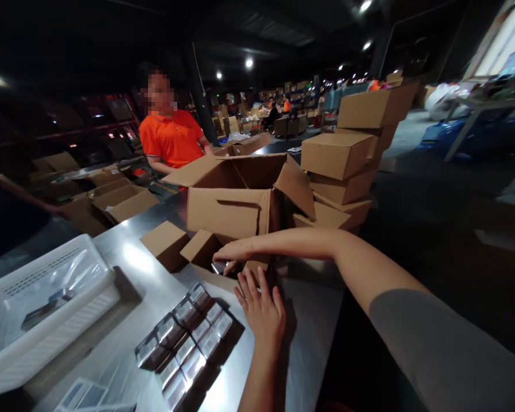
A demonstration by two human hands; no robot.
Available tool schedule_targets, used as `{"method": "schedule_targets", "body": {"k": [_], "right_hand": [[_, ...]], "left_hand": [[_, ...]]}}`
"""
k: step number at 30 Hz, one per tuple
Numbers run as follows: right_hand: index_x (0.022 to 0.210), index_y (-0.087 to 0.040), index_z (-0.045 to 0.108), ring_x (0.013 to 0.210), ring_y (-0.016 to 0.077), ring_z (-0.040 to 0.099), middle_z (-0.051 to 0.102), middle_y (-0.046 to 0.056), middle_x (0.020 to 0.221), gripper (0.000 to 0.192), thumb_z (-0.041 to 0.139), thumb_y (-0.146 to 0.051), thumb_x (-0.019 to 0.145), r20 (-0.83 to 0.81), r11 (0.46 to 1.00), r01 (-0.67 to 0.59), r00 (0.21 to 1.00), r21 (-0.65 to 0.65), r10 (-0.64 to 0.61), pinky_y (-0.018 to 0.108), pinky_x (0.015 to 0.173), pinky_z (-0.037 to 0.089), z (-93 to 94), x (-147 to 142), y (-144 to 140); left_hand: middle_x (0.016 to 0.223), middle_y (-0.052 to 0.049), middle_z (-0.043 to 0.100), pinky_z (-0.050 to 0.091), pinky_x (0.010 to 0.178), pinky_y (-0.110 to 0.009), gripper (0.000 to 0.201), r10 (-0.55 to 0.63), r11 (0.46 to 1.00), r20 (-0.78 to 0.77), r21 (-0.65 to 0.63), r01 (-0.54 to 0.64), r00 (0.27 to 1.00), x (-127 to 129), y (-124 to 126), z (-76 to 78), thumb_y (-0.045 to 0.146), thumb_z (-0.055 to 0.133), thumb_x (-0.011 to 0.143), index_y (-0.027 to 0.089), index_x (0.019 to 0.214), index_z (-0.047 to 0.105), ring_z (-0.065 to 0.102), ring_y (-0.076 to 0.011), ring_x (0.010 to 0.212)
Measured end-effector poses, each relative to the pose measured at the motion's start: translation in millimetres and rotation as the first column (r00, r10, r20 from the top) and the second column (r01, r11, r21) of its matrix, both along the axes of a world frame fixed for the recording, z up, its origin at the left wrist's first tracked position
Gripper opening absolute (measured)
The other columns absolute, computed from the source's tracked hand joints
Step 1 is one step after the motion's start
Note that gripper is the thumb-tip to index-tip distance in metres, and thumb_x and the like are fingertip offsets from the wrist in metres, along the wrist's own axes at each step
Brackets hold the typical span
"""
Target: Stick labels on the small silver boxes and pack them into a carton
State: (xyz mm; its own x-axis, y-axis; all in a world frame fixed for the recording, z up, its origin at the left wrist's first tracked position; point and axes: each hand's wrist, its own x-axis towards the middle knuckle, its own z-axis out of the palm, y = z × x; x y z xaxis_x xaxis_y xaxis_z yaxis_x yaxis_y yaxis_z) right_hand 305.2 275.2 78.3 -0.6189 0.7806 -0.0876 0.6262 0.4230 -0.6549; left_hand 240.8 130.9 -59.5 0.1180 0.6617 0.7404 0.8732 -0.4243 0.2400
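Note:
My right hand point(236, 250) reaches across to a small open carton point(201, 247), its fingers closed on a small shiny film-wrapped box point(220, 267) at the carton's opening. My left hand point(264, 306) is open, fingers spread, its fingertips at the near side of the carton beside a raised flap point(256, 266). Left of that hand, several dark, film-wrapped boxes point(193, 363) stand in rows on the metal table point(154, 277). Part of the carton's inside is hidden behind my right hand.
A white plastic basket point(75, 309) with a few wrapped items is at the left. Behind the small carton stands a large open carton point(227, 212), with stacked cartons point(337, 154) to its right. Across the table is a person in an orange shirt point(171, 137).

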Motion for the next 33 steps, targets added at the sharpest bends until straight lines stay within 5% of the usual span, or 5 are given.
{"method": "schedule_targets", "body": {"k": [5, 13, 21, 28, 33], "right_hand": [[0.092, -0.017, 0.069, 0.070, 0.0118, 0.053, 0.068, -0.001, 0.084, 0.020, 0.079, -0.027, 0.079, 0.023, 0.985, -0.147, 0.989, 0.096, 0.145, 0.024, 0.068, 0.042, -17.2, -7.1, 15.2], [0.095, -0.016, 0.063, 0.079, 0.0141, 0.056, 0.065, 0.001, 0.089, 0.032, 0.074, -0.044, 0.085, 0.013, 0.946, -0.246, 0.968, 0.212, 0.249, 0.024, 0.072, 0.043, -16.6, -6.3, 18.2], [0.125, -0.012, 0.054, 0.093, 0.0198, 0.060, 0.065, 0.009, 0.107, 0.048, 0.038, -0.052, 0.102, -0.148, 0.913, 0.017, 0.988, 0.408, 0.048, 0.029, 0.081, 0.045, -8.5, 4.3, 24.4], [0.121, -0.019, 0.065, 0.106, 0.0234, 0.061, 0.067, 0.011, 0.112, 0.043, 0.063, -0.050, 0.091, 0.215, 0.720, -0.499, 0.865, 0.482, 0.454, 0.029, 0.079, 0.048, 15.1, 1.5, 9.4], [0.105, -0.015, 0.063, 0.087, 0.0176, 0.063, 0.069, 0.007, 0.097, 0.033, 0.064, -0.045, 0.093, 0.181, 0.832, -0.331, 0.943, 0.444, 0.279, 0.026, 0.075, 0.048, 16.6, -2.5, 10.1]], "left_hand": [[0.131, -0.015, 0.065, 0.037, 0.115, -0.068, 0.038, 0.026, 0.993, 0.010, 0.117, -0.027, 1.000, -13.7, 10.4, 0.1, 0.007, 0.054, 0.090, 0.019, 0.122, 0.070, 0.040, -0.0388, 0.145], [0.111, -0.011, 0.066, 0.045, 0.109, -0.062, 0.022, 0.060, 0.974, 0.079, 0.213, -0.076, 0.995, -16.9, 12.1, 8.1, 0.007, 0.057, 0.091, 0.019, 0.107, 0.066, 0.054, -0.0304, 0.124], [0.113, -0.010, 0.065, 0.041, 0.112, -0.062, 0.025, 0.025, 0.979, 0.163, 0.195, -0.057, 0.986, -18.6, 12.2, 6.7, 0.004, 0.057, 0.090, 0.020, 0.108, 0.064, 0.055, -0.0270, 0.119], [0.112, -0.011, 0.065, 0.046, 0.108, -0.056, 0.024, 0.005, 0.973, 0.176, 0.228, -0.046, 0.984, -25.0, 13.2, 6.5, 0.004, 0.058, 0.088, 0.021, 0.104, 0.067, 0.052, -0.0279, 0.121], [0.109, -0.010, 0.065, 0.045, 0.110, -0.056, 0.024, 0.017, 0.972, 0.176, 0.229, -0.058, 0.984, -26.7, 12.7, 9.3, 0.004, 0.055, 0.090, 0.021, 0.104, 0.066, 0.054, -0.0259, 0.116]]}}
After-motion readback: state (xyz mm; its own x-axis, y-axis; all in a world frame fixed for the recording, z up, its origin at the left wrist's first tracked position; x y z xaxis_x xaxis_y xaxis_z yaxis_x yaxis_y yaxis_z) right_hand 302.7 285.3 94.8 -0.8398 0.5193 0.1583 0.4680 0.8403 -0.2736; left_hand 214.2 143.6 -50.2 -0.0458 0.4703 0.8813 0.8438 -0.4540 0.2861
